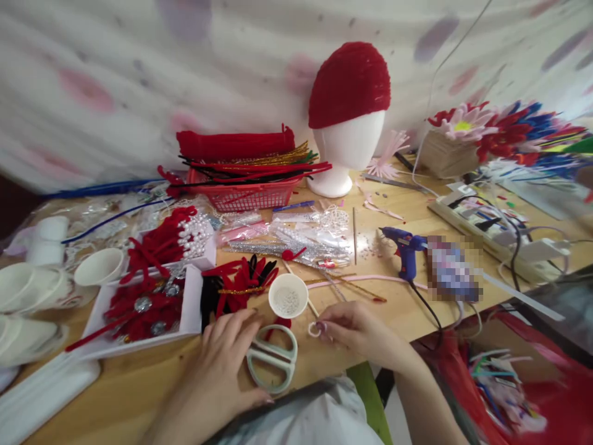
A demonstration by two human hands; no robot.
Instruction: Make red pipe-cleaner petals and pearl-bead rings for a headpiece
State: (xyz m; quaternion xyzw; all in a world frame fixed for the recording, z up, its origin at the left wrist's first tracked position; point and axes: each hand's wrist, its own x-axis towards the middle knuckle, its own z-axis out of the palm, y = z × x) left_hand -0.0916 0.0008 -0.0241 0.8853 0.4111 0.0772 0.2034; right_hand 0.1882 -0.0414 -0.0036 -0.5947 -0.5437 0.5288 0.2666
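Resting flat on the wooden surface (407, 216) at lower centre of the frame, left hand (227, 352) lies palm down with fingers spread, its grip open and holding nothing; fingertips sit just beside the pale green scissors (273, 360), thumb side touching or nearly touching the handles, cannot tell which. Right hand (354, 330), lower centre-right, has its grip pinched shut on a small white loop (315, 329) held between thumb and fingertips, just right of the scissors and just below a small white cup of beads (288, 295). A red piece (282, 323) peeks out between cup and scissors.

Left of the hands: white tray (189, 318) with red chenille flowers (148, 309) bearing silver centres, more red stems with pearl beads (192, 235) above it. Black-and-red chenille bundle (238, 281) between tray and cup. Far left: stacked white paper cups (28, 287).

Centre top: red basket (245, 194) loaded with red, gold, green chenille stems (250, 157); white foam head (345, 148) wearing a red cap (349, 83) just right of it. Clear packets (296, 238) of trim in mid-frame. Blue glue gun (403, 244) right of centre, cord trailing down off the edge. Upper right: colourful chenille flowers (504, 133), power strip (491, 228) below them.
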